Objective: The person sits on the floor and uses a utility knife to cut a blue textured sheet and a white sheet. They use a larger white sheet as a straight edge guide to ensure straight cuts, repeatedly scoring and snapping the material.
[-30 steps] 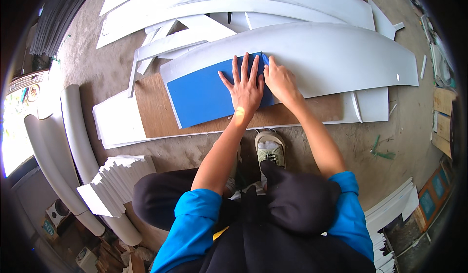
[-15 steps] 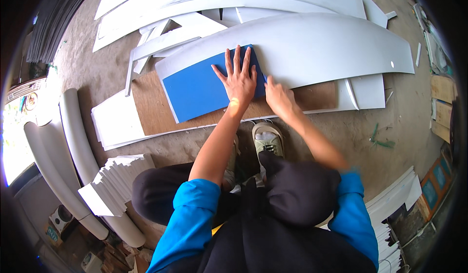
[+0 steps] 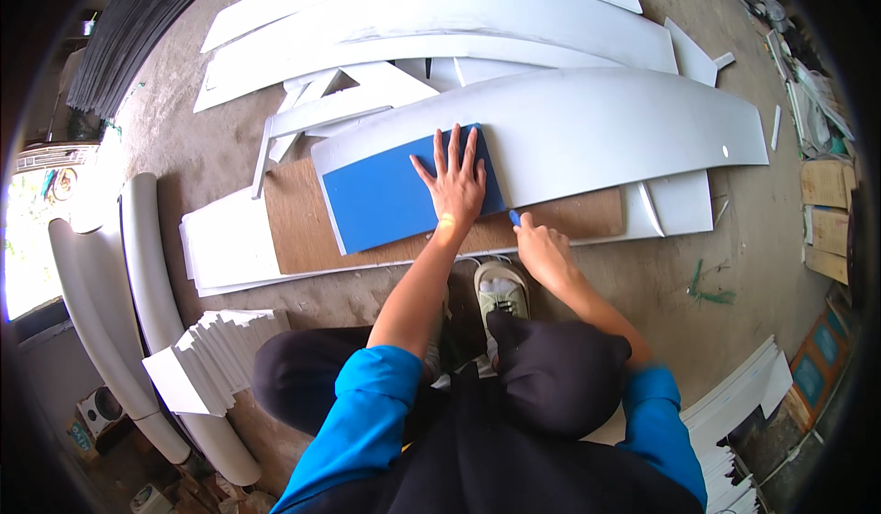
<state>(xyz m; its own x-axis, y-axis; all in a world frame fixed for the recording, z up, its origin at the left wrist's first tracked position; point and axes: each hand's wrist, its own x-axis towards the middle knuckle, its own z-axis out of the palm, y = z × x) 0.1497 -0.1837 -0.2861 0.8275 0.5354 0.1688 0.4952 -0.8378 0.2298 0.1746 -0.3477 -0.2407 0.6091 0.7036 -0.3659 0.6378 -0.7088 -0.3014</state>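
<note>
A blue rectangular panel [image 3: 376,200] lies over a long, curved-edged white sheet [image 3: 633,124], above a brown wooden board [image 3: 298,220]. My left hand [image 3: 456,184] presses flat on the panel near its right edge, fingers spread. Just right of the panel's lower right corner, my right hand [image 3: 546,250] is closed round a blue-handled utility knife [image 3: 515,217]. Only the end of the knife sticks out of my fist, and its blade cannot be made out. The wooden board rests on more white sheets [image 3: 225,239].
Large white sheets [image 3: 440,18] and offcut strips [image 3: 321,110] lie beyond. To the left are rolled white sheets [image 3: 151,257] and a stack of white pieces [image 3: 206,363]. Wooden blocks [image 3: 830,229] stand at the right, near green scraps [image 3: 711,294] on the floor.
My right hand has drawn the knife toward me along the panel's right edge, past its lower corner. My left hand stays on the panel. The whole view has shifted slightly.
</note>
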